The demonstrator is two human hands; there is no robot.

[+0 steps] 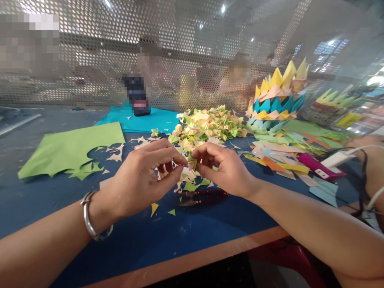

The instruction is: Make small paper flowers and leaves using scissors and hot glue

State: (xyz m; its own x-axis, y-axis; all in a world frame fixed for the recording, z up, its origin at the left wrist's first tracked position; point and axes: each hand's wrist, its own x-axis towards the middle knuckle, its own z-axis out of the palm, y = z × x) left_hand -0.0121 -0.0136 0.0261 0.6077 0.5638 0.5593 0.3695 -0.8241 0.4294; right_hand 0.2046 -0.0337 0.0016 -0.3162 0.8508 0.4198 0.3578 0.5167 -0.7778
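Between my two hands is a small green and peach paper flower (192, 162). The fingers of my right hand (220, 166) are pinched on its green side. My left hand (147, 170) has its thumb and fingertips brought together at the peach side; a silver bangle (87, 216) is on that wrist. Just beyond my fingers rises a heap of similar paper flowers (207, 124) in yellow, peach and green. Under my hands lie paper scraps (195, 185) and a dark cutting tool with red handles (210, 197), partly in shadow.
To the left lies a green sheet (72, 148) with rounded cut-outs, and behind it a blue sheet (162, 119) with a phone (141, 106). A tiered folded-paper piece (276, 98) stands back right. Paper strips (288, 164), a magenta power bank (321, 167) and cables are at right, near another person's arm.
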